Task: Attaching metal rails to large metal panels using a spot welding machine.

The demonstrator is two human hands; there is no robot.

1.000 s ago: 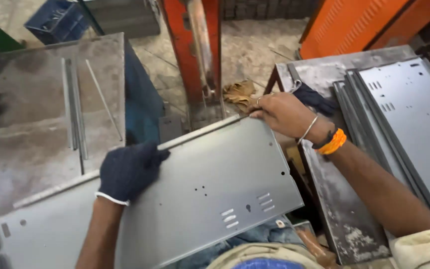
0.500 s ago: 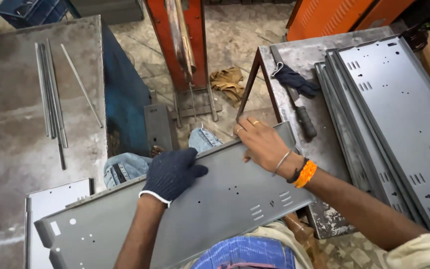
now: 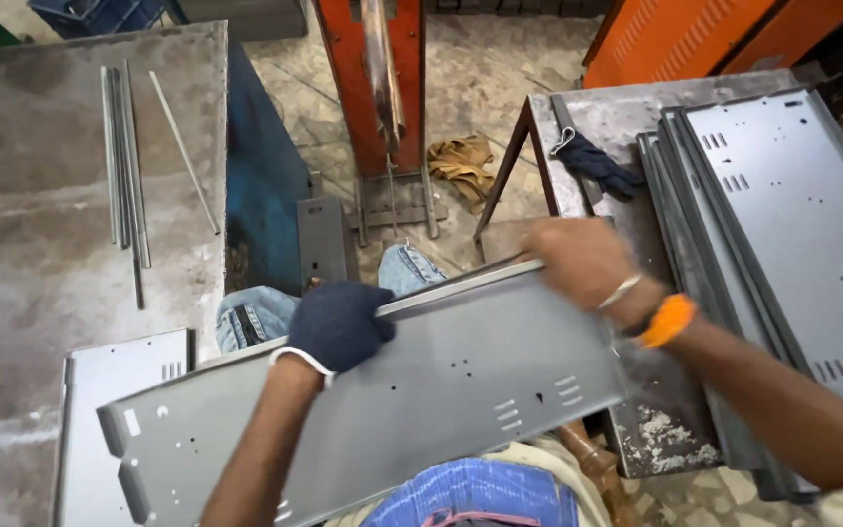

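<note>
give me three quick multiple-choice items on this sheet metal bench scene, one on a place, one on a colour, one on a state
1. Where does the loose dark blue glove lie?
A. on the grey table at right, beside the stack of grey punched panels
B. on the thin metal rods
C. on the tan rag

2. What colour is the band on the right hand's wrist?
A. green
B. orange
C. white

3. How is the long grey sheet-metal panel held?
A. lying flat, untouched
B. by one hand only
C. by both hands along its upper edge

Answers: 1 A, the glove rests on the right table next to the stacked panels. 2 B, the wristband is bright orange. 3 C, the gloved left hand and the bare right hand both grip the panel's top rim.
</note>
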